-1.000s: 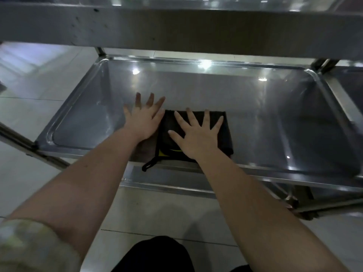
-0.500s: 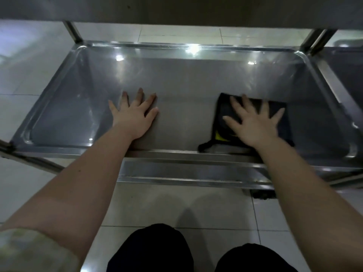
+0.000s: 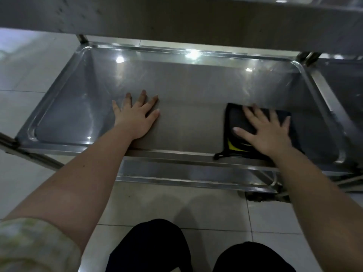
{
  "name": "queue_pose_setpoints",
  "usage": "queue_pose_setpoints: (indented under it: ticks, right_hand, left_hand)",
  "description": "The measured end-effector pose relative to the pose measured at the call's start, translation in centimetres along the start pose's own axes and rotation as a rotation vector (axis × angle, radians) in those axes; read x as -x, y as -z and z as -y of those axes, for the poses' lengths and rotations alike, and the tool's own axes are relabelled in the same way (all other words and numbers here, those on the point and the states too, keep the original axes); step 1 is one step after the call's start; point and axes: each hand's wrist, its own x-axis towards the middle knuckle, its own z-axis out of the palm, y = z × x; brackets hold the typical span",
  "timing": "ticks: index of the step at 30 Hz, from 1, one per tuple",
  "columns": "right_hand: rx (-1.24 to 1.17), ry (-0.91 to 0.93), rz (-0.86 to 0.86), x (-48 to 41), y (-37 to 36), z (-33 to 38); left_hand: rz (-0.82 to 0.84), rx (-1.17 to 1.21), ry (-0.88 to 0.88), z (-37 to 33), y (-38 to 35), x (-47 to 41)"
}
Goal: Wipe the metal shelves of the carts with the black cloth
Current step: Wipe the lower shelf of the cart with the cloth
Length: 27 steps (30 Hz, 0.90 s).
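The cart's middle metal shelf [image 3: 196,89] is a shallow steel tray with a raised rim. A folded black cloth [image 3: 235,119] with a yellow patch and a small loop lies at the shelf's front right. My right hand [image 3: 265,132] presses flat on the cloth, fingers spread, covering most of it. My left hand [image 3: 135,118] rests palm-down on the bare metal at the centre-left, fingers apart, holding nothing.
The shelf above [image 3: 176,20] overhangs close over the working space. A lower shelf edge [image 3: 186,173] juts out below the front rim. Another cart's tray [image 3: 345,85] adjoins on the right. Pale tiled floor [image 3: 29,71] surrounds the cart, and my knees [image 3: 149,248] are below.
My right hand has slid the black cloth from beside the left hand to the shelf's right side. The left hand has stayed planted.
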Motion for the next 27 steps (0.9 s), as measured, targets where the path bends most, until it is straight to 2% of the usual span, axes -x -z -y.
queue_pose_setpoints:
  ticks: [2,4,7,11,14,18,21,24,27]
  right_hand:
    - [-0.022,-0.087,0.035,0.6,0.6,-3.9]
    - [-0.005,-0.123,0.067,1.1,0.7,-4.2]
    - [-0.005,-0.064,0.072,0.9,0.4,0.5]
    - [0.021,0.16,0.054,1.4,-0.6,10.5]
    - [0.002,0.2,0.064,1.5,-0.6,13.0]
    - [-0.012,0.175,0.076,1.8,-0.3,11.9]
    - [-0.026,0.13,0.105,2.4,0.1,10.0]
    - [-0.049,0.075,0.102,2.8,0.4,5.0]
    - [-0.064,-0.03,0.118,3.2,0.9,-2.1]
  left_hand:
    - [-0.008,-0.01,0.01,-0.3,-0.2,0.1]
    - [-0.012,-0.011,0.021,-0.6,-0.3,0.1]
    - [-0.009,-0.018,0.021,-0.6,-0.2,0.0]
    - [0.011,-0.023,0.027,-0.6,-0.2,0.3]
    - [0.002,-0.049,-0.018,-1.0,0.7,0.3]
    - [-0.03,-0.057,-0.192,-6.1,1.5,0.0]
    - [-0.006,-0.007,-0.239,-10.4,1.3,-0.1]
    - [0.036,0.034,-0.241,-11.6,0.6,-0.1]
    - [0.037,-0.021,-0.238,-11.5,0.0,-0.1]
